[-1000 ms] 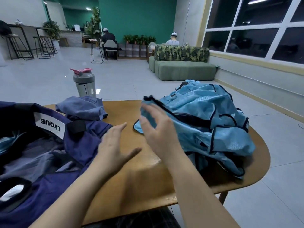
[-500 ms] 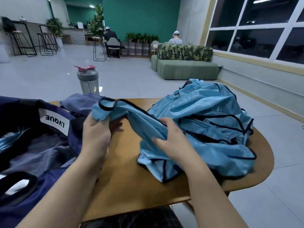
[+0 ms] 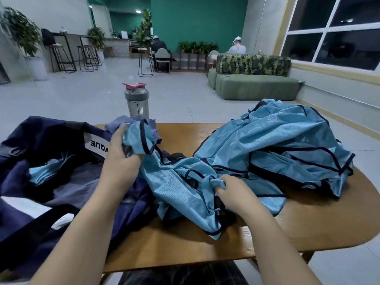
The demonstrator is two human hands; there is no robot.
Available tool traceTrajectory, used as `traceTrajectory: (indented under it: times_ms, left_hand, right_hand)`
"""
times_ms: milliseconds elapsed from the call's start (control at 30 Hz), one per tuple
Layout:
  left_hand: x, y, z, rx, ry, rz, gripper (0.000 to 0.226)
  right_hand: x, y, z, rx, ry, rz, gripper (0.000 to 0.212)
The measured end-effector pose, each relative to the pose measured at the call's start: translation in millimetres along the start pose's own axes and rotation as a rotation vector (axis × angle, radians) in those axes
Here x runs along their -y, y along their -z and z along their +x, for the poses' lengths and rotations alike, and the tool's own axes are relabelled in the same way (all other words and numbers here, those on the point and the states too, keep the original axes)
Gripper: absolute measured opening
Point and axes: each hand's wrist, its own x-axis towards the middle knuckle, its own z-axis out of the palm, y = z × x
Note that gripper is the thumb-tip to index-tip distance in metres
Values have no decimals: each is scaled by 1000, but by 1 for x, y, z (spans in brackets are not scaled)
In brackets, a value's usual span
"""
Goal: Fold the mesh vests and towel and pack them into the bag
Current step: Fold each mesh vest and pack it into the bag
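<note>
Folding step under way: one light-blue mesh vest is stretched between both hands above the wooden table. The left hand grips its trimmed edge at ten o'clock, the right hand bunches fabric at centre. The vest pile sits at two o'clock, the open navy bag at nine. Next move, I reckon: spread it flat, find matching corners.

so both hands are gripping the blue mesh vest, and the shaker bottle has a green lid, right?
Not quite: the head view shows the shaker bottle with a pink lid, not green. Both the left hand and right hand do grip the blue mesh vest.
</note>
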Motion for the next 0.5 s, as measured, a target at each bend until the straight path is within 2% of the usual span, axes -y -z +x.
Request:
traceTrajectory:
  times_ms: [100, 200, 267, 300, 367, 433, 467, 500]
  left_hand:
    - [12, 3, -2, 46, 77, 220, 84]
    - [27, 8, -4, 56, 114, 374, 86]
    - [27, 11, -9, -44, 105, 574, 79]
    - [27, 11, -12, -133, 79, 684, 71]
    - [18, 4, -23, -243, -148, 782, 58]
    - [7, -5, -31, -136, -399, 730, 56]
    - [6, -11, -34, 14, -443, 677, 58]
    - [5, -17, -36, 196, -414, 624, 60]
  right_hand:
    - [-1, 0, 1, -55, -18, 118, 21]
    - [3, 5, -1, -112, -28, 369, 19]
    - [6, 6, -1, -95, 2, 427, 21]
    - [7, 6, 0, -105, 37, 405, 24]
    - [11, 5, 1, -206, 124, 360, 30]
    - [18, 7, -2, -302, 180, 406, 31]
    - [21, 9, -3, -328, 198, 447, 30]
    - [23, 11, -5, -337, 215, 489, 29]
